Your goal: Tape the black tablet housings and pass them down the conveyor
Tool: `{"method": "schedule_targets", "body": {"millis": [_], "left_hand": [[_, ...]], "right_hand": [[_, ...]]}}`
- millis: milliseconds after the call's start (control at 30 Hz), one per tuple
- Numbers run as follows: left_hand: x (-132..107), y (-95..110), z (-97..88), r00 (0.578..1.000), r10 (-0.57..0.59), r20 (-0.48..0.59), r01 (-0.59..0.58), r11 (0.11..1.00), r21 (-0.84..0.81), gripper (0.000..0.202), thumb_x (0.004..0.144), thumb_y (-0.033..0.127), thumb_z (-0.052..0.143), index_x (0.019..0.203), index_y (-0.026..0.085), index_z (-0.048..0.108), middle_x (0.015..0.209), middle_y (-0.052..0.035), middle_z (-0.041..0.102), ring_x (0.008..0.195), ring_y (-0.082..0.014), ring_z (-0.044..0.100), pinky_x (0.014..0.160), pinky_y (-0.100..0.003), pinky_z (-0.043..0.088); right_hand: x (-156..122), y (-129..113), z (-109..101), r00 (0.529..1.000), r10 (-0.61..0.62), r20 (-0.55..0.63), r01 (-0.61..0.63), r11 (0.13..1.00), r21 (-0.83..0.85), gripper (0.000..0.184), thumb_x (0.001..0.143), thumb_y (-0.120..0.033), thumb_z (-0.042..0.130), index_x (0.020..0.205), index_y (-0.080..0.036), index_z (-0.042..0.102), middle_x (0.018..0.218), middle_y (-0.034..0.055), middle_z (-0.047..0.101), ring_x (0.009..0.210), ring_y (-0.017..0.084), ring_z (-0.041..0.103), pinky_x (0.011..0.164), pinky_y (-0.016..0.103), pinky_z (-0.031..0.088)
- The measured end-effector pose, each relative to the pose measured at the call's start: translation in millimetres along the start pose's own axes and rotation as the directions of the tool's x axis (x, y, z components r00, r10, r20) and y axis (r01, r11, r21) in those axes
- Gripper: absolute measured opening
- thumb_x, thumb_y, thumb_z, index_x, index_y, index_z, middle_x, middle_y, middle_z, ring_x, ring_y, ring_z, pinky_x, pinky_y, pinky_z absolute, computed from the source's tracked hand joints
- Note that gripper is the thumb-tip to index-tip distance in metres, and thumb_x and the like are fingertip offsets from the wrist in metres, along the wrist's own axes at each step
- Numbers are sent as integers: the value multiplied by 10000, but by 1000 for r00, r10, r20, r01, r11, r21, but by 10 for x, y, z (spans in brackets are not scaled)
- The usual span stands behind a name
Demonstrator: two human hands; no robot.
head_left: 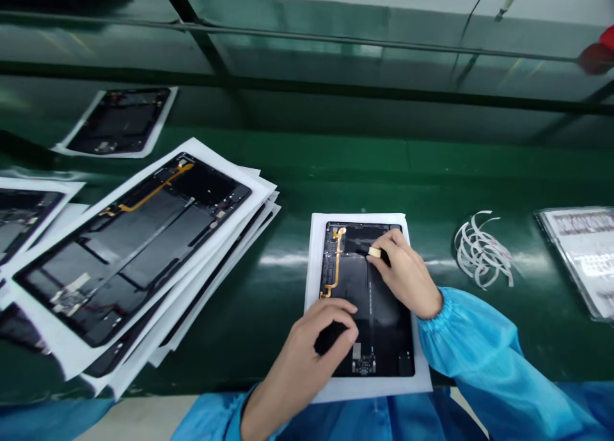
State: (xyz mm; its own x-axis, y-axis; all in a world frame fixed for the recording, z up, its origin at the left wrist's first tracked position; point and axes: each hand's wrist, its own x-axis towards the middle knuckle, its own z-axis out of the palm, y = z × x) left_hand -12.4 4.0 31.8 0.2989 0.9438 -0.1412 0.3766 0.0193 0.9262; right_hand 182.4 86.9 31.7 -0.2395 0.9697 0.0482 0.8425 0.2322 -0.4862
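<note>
Head view: black tablet panel on white sheet, centred on the tabletop.
Right hand: pinching a cream piece at the panel.
Left hand: curled over the panel's lower edge, grip unclear.
Rest: stacked panels; white strips.

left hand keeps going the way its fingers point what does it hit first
Probably the right hand, across the black tablet panel from the left hand, though depth is hard to judge here.
</note>
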Motion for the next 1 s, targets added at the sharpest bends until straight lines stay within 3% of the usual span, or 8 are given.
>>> {"method": "schedule_targets", "body": {"millis": [167, 300, 433, 567, 667, 867, 1000], "left_hand": [[68, 138, 159, 988, -120, 97, 147, 918, -369, 305, 983, 396, 472, 1178, 260, 662, 1063, -41, 735, 1014, -199, 684, 932, -330, 539], [103, 235, 191, 984, -121, 131, 172, 840, -515, 256, 924, 419, 589, 957, 211, 734, 922, -38, 748, 907, -201, 698, 842, -286, 555], [66, 253, 182, 981, -98, 167, 173, 833, -526, 245, 918, 377, 613, 836, 173, 722, 832, -35, 722, 801, -169, 667, 738, -239, 530], [42, 206, 203, 995, -78, 69, 100, 898, -429, 237, 937, 313, 598, 808, 160, 725, 762, -24, 701, 715, -138, 636, 672, -212, 498], [32, 166, 237, 998, 68, 15, -61, 956, -287, 201, 965, 238, 559, 895, 180, 739, 811, -26, 704, 747, -138, 633, 683, -215, 494], [41, 216, 304, 916, 399, -35, -399, 917, -7, 229, 1004, 144, 449, 1035, 156, 676, 876, -48, 689, 783, -153, 608, 713, -257, 531], [19, 227, 280, 891, 453, 16, -448, 875, 182, 248, 1015, 138, 396, 1028, 149, 644, 892, -55, 692, 791, -171, 624, 720, -291, 555]], "right_hand": [[-529, -240, -316, 989, -106, -105, 119, 985, 124, 134, 933, -171, 503, 946, -235, 621, 876, 34, 583, 680, 147, 631, 586, 263, 507], [-1122, -357, -289, 963, -220, -155, 228, 973, 38, 277, 899, -79, 486, 1078, -227, 636, 808, 30, 616, 599, 135, 622, 572, 259, 513], [-1328, -359, -137, 947, -188, -261, 192, 981, -12, 329, 891, -59, 542, 1130, -253, 655, 900, 42, 659, 750, 158, 670, 700, 270, 538], [-1202, -286, -158, 941, -238, -242, 258, 965, 54, 334, 907, -91, 557, 1213, -200, 630, 918, 54, 649, 765, 142, 668, 690, 240, 551], [-1135, -209, -224, 958, -239, -158, 254, 963, 86, 388, 916, -58, 447, 1248, -182, 605, 948, 66, 649, 776, 139, 676, 688, 235, 566], [-1261, -156, -251, 970, -233, -63, 229, 971, -67, 468, 856, -14, 372, 1251, -176, 563, 1033, 84, 657, 842, 168, 695, 728, 263, 581], [-1258, -197, -210, 975, -194, -109, 184, 978, -99, 412, 841, -16, 362, 1165, -165, 568, 968, 82, 652, 773, 182, 686, 669, 289, 570]]}}
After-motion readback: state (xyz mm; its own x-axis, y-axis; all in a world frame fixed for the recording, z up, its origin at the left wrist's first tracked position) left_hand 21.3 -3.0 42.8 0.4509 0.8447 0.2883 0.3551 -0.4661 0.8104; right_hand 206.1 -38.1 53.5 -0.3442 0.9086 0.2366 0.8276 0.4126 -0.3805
